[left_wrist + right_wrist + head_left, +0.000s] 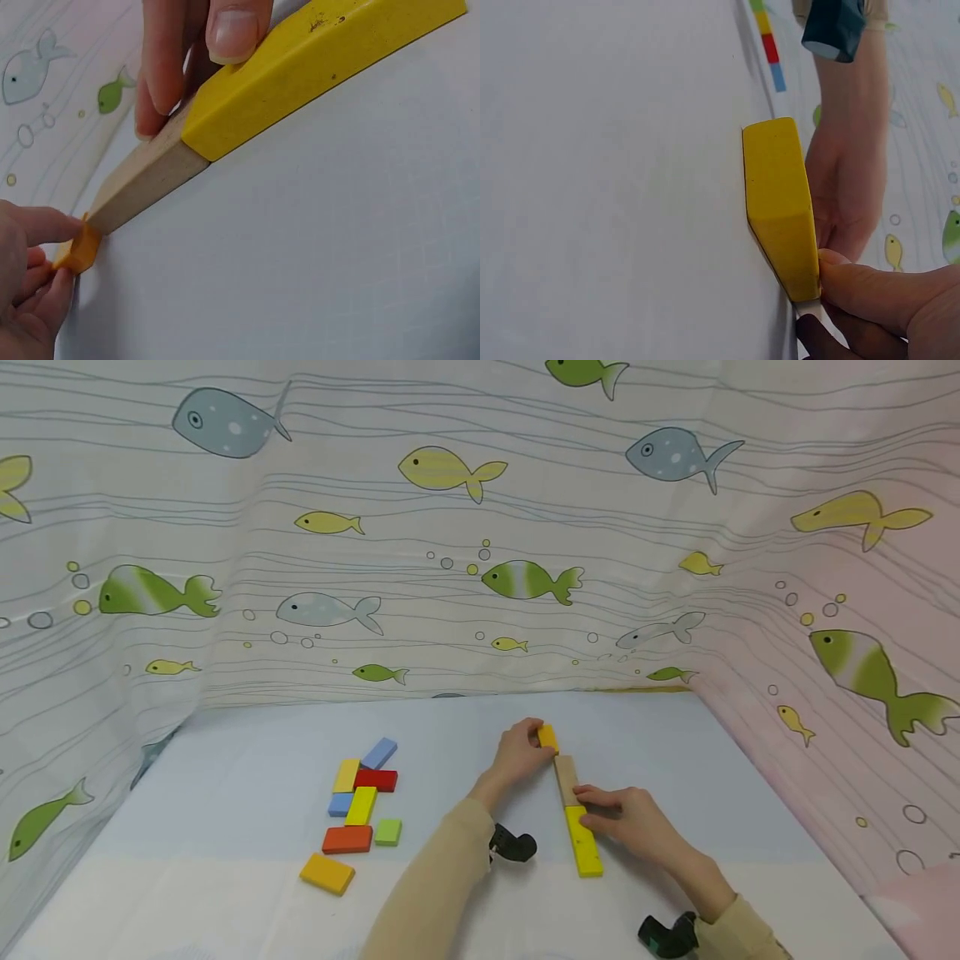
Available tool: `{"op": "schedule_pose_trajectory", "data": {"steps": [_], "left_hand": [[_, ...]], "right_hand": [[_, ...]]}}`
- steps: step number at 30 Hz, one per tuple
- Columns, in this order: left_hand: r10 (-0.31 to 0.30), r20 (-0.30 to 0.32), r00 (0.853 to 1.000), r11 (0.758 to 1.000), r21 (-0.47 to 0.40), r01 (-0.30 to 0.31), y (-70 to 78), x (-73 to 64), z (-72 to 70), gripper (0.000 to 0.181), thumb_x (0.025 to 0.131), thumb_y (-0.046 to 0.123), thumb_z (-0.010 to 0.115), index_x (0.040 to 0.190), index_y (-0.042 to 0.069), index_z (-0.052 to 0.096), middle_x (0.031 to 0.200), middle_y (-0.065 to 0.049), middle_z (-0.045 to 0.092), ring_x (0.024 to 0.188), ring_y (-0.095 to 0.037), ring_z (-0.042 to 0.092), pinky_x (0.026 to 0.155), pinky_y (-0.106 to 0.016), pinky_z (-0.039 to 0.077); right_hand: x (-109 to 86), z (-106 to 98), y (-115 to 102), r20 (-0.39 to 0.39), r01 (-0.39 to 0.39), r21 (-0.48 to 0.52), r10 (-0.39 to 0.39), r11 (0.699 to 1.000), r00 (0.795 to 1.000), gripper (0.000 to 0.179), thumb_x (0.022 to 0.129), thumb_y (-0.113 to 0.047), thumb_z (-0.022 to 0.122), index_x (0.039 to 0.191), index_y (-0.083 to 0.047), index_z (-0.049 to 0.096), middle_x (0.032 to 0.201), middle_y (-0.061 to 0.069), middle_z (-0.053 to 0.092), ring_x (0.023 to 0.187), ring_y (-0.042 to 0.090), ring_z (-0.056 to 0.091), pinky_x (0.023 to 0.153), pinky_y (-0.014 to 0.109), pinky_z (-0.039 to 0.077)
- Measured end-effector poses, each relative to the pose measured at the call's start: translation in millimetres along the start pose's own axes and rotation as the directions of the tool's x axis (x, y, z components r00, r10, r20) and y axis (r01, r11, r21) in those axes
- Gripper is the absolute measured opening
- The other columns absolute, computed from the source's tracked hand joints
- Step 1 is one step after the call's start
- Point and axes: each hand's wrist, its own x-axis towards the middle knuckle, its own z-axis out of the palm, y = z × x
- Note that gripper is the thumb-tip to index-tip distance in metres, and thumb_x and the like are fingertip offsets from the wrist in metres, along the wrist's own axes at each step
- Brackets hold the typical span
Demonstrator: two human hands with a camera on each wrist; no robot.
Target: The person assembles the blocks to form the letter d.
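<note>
A straight row of blocks runs away from me on the table: a yellow block (584, 843) nearest, a plain wooden block (566, 779) in the middle and an orange-yellow block (549, 738) at the far end. My left hand (519, 752) pinches the orange-yellow block between thumb and fingers, against the wooden block's end. My right hand (637, 818) lies along the row's right side. Its thumb touches the yellow block (780, 180) beside the joint, and its index finger rests against the wooden block (154, 169).
Left of my left arm lies a loose group of flat blocks, among them a red block (377, 780), a blue block (379, 752), a green block (387, 832) and an orange block (327, 873). A fish-print curtain (450, 543) borders the white table (247, 793). Both wrists carry black cameras.
</note>
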Motion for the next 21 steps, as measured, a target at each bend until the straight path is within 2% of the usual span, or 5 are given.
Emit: {"op": "schedule_pose_trajectory", "data": {"steps": [4, 14, 21], "left_hand": [[0.016, -0.010, 1.000, 1.000, 0.019, -0.016, 2.5, 0.3, 3.7, 0.047, 0.091, 0.015, 0.068, 0.135, 0.003, 0.058, 0.134, -0.012, 0.063, 0.111, -0.022, 0.062, 0.098, -0.031, 0.052], [0.065, 0.015, 0.998, 0.998, 0.005, -0.065, 3.9, 1.2, 9.9, 0.043, 0.095, 0.011, 0.064, 0.136, 0.002, 0.057, 0.138, -0.014, 0.061, 0.127, -0.024, 0.058, 0.105, -0.032, 0.050], [0.047, -0.004, 0.999, 0.995, -0.091, -0.047, 2.3, 2.1, 15.1, 0.043, 0.094, 0.007, 0.065, 0.135, 0.001, 0.056, 0.139, -0.015, 0.059, 0.131, -0.025, 0.056, 0.101, -0.027, 0.051]], "right_hand": [[-0.2, 0, -2, -0.003, -0.009, 0.006, 0.009, 1.000, 1.000, 0.037, 0.089, -0.025, 0.076, 0.125, -0.017, 0.072, 0.134, -0.003, 0.065, 0.133, 0.031, 0.054, 0.109, 0.055, 0.043], [0.7, 2, -1, -0.002, 0.006, 0.013, -0.006, 1.000, 1.000, 0.038, 0.089, -0.025, 0.076, 0.126, -0.018, 0.071, 0.135, -0.002, 0.065, 0.133, 0.031, 0.054, 0.109, 0.055, 0.043], [0.5, 1, 1, 0.005, 0.017, 0.003, -0.017, 1.000, 1.000, 0.038, 0.089, -0.025, 0.075, 0.126, -0.017, 0.071, 0.136, -0.004, 0.064, 0.133, 0.030, 0.054, 0.109, 0.054, 0.043]]}}
